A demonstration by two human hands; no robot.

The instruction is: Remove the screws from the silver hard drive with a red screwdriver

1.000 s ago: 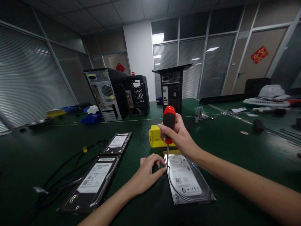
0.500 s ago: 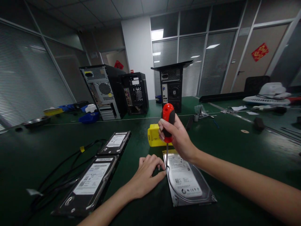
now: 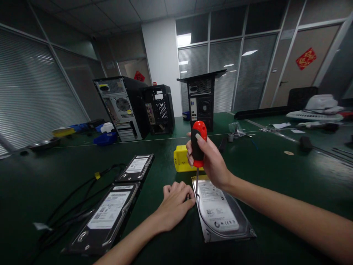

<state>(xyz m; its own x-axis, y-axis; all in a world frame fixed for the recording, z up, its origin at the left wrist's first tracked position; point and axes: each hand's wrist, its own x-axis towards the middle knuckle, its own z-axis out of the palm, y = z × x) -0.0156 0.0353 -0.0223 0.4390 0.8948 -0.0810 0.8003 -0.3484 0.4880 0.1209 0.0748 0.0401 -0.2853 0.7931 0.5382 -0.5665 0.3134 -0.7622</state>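
My right hand (image 3: 213, 158) is wrapped round the red and black handle of a screwdriver (image 3: 198, 147), held upright with the thumb along the grip. Its shaft points straight down, and the tip meets the left edge of a silver hard drive (image 3: 217, 209) with a white label. Beside that edge, my left hand (image 3: 175, 204) lies with curled fingers, its thumb and index fingertips at the drive's side near the tip. The screw under the tip is too small to make out. Just behind the drive, partly hidden by my right hand, is a yellow bin (image 3: 180, 162).
Two black hard drives, a nearer one (image 3: 109, 213) and a farther one (image 3: 135, 167), lie to the left by black cables (image 3: 74, 193). Three computer cases (image 3: 127, 110) stand at the back. A clear plastic bag (image 3: 235, 129) and a washer-like disc (image 3: 288, 153) are at the right.
The screwdriver's handle has turned in my right hand, with more black grip facing me and the thumb shifted on it. My left hand and the drive keep their places.
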